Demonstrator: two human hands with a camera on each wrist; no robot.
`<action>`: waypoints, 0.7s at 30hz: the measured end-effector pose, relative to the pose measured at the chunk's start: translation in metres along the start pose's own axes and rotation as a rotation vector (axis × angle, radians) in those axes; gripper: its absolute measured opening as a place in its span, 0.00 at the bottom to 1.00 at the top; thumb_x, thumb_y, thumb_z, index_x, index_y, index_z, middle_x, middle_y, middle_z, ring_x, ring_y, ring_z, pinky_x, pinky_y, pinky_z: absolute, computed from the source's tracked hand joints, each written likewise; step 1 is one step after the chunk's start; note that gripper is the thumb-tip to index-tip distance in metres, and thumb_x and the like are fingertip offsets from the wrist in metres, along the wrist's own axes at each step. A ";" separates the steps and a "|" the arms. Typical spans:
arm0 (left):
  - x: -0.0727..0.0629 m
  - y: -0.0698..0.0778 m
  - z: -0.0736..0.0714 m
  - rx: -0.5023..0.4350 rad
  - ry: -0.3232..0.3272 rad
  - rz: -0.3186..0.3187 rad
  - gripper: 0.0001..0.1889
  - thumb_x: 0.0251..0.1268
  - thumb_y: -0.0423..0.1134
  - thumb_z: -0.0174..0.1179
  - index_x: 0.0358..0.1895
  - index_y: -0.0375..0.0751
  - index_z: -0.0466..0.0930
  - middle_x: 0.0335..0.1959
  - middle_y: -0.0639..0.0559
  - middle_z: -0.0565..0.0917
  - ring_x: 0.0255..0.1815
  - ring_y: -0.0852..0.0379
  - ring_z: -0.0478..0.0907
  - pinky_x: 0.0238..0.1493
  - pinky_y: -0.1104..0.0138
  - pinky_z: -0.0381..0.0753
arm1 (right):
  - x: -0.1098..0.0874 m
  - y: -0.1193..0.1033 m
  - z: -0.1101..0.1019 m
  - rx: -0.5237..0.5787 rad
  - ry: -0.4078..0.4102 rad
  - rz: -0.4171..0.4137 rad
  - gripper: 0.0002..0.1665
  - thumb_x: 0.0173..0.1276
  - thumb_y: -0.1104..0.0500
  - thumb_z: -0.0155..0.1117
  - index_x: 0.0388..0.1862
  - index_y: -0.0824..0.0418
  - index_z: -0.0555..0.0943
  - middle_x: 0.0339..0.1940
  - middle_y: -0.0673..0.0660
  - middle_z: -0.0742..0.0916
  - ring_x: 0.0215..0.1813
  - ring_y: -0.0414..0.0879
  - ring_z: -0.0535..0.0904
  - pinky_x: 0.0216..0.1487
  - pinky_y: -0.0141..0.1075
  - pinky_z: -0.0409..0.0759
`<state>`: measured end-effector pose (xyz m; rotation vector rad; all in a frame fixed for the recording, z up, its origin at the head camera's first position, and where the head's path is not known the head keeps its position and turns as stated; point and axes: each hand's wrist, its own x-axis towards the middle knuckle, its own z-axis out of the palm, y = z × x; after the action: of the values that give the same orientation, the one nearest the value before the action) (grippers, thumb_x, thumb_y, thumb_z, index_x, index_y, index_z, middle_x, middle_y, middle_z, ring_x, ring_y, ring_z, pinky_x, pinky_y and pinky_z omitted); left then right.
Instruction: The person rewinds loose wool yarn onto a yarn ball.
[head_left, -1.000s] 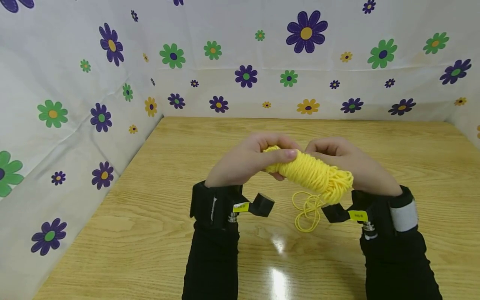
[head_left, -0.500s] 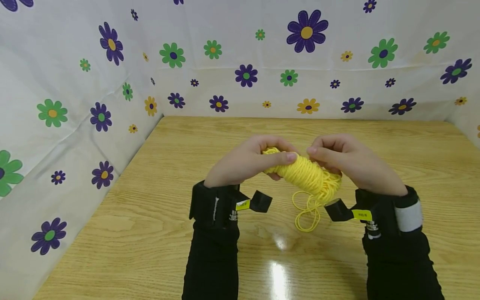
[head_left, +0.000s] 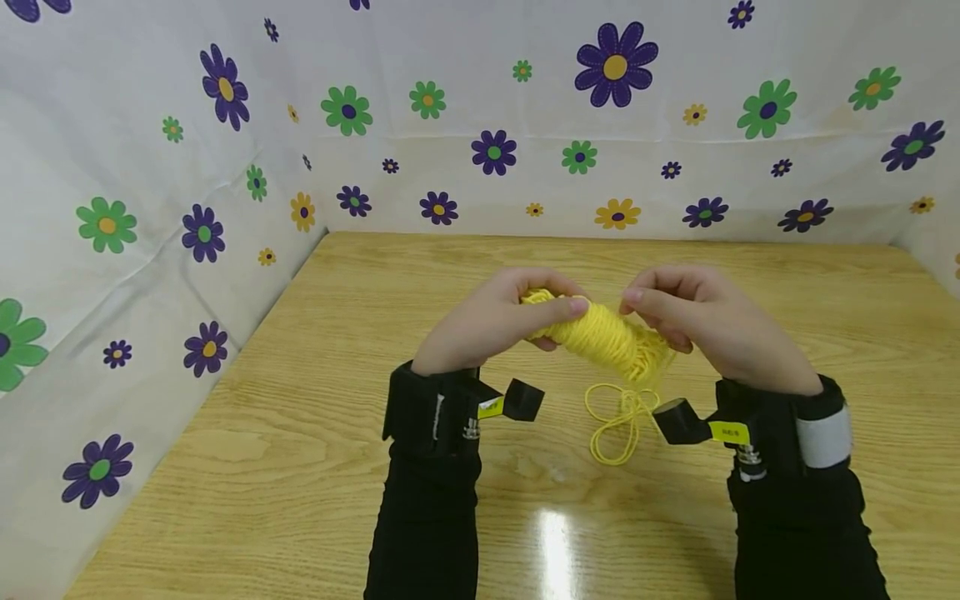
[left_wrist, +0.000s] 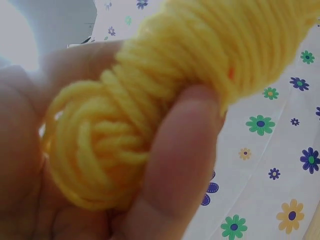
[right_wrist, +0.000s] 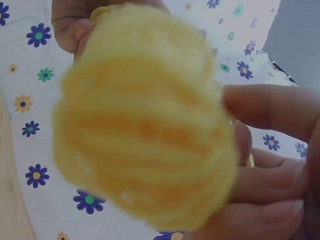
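A skein of yellow yarn [head_left: 609,337] is held above the table, its right end tilted down. My left hand [head_left: 501,323] grips its left end, thumb across the front and fingers behind. Close up in the left wrist view, the thumb [left_wrist: 182,155] presses into the wound strands. My right hand [head_left: 705,321] is at the skein's right end, thumb and forefinger tips together and the other fingers curled. A bit of yellow strand [right_wrist: 250,160] shows among its fingers in the right wrist view, where the skein's looped end [right_wrist: 145,135] looms large and blurred.
Loose loops of the yarn's tail [head_left: 609,462] lie on the wooden table [head_left: 300,467] below the skein. A white cloth [head_left: 450,83] printed with flowers hangs behind and along the left side. Black camera mounts [head_left: 525,400] stick out from both wrists.
My right hand has come out from behind the skein and moved right, its thumb now in front. The skein's right end has shifted left and slightly up. My left hand keeps its grip.
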<state>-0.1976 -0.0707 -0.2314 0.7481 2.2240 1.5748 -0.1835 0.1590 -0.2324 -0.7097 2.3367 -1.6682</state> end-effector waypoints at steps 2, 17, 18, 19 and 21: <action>0.001 -0.001 0.000 -0.013 0.041 -0.020 0.13 0.66 0.40 0.55 0.47 0.35 0.78 0.48 0.46 0.74 0.39 0.50 0.76 0.39 0.63 0.82 | -0.001 0.000 -0.001 0.004 0.008 -0.004 0.13 0.72 0.56 0.51 0.36 0.64 0.77 0.19 0.51 0.69 0.18 0.46 0.61 0.17 0.38 0.60; 0.005 -0.002 0.002 -0.065 0.296 -0.065 0.17 0.65 0.43 0.56 0.52 0.35 0.75 0.47 0.45 0.76 0.40 0.51 0.78 0.39 0.66 0.82 | -0.002 -0.005 0.003 0.001 0.024 -0.004 0.16 0.73 0.55 0.49 0.44 0.67 0.78 0.27 0.54 0.76 0.19 0.45 0.62 0.17 0.37 0.60; 0.005 -0.002 0.002 -0.075 0.310 -0.064 0.17 0.65 0.43 0.56 0.52 0.35 0.75 0.47 0.45 0.76 0.40 0.51 0.78 0.40 0.66 0.82 | -0.002 -0.006 0.004 -0.002 0.022 -0.004 0.16 0.72 0.55 0.49 0.44 0.67 0.77 0.27 0.54 0.75 0.19 0.45 0.62 0.17 0.36 0.61; 0.006 -0.003 0.003 -0.090 0.321 -0.063 0.17 0.65 0.42 0.56 0.52 0.34 0.75 0.47 0.45 0.76 0.40 0.51 0.78 0.40 0.66 0.82 | -0.002 -0.006 0.005 0.000 0.019 -0.007 0.16 0.72 0.55 0.49 0.44 0.68 0.78 0.27 0.54 0.75 0.19 0.45 0.61 0.17 0.36 0.60; 0.007 -0.003 0.003 -0.112 0.348 -0.064 0.18 0.65 0.42 0.57 0.52 0.34 0.74 0.47 0.45 0.76 0.41 0.50 0.78 0.40 0.66 0.82 | -0.002 -0.008 0.007 0.001 0.016 -0.014 0.16 0.72 0.56 0.50 0.44 0.68 0.77 0.27 0.54 0.75 0.18 0.45 0.61 0.17 0.36 0.60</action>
<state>-0.2026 -0.0648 -0.2351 0.3898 2.3378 1.8987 -0.1765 0.1525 -0.2279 -0.7171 2.3469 -1.6865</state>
